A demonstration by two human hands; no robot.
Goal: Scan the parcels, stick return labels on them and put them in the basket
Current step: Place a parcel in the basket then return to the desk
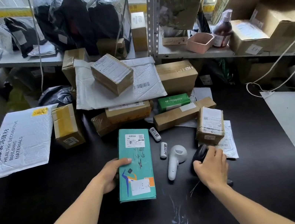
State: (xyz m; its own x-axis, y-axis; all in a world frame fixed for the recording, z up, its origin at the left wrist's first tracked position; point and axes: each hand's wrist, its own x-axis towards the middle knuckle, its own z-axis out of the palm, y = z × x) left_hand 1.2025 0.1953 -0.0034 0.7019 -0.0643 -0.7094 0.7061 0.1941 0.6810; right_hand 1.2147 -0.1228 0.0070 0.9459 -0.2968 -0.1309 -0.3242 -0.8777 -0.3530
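Note:
A teal parcel (135,164) with a white shipping label lies flat on the black table (76,182). My left hand (112,173) grips its left edge, thumb on top. My right hand (211,167) is curled round a black scanner (199,155) to the right of the parcel. Two small white rolls of return labels (155,134) (163,149) lie between the parcel and a white scanner cradle (175,161). No basket is in view.
Behind stands a pile of cardboard boxes (177,76), a taped box (112,73) on a white padded mailer (119,89), and a green box (174,102). A small labelled box (210,125) sits at the right, a white mailer (17,142) at the left. Shelves (211,53) hold more parcels.

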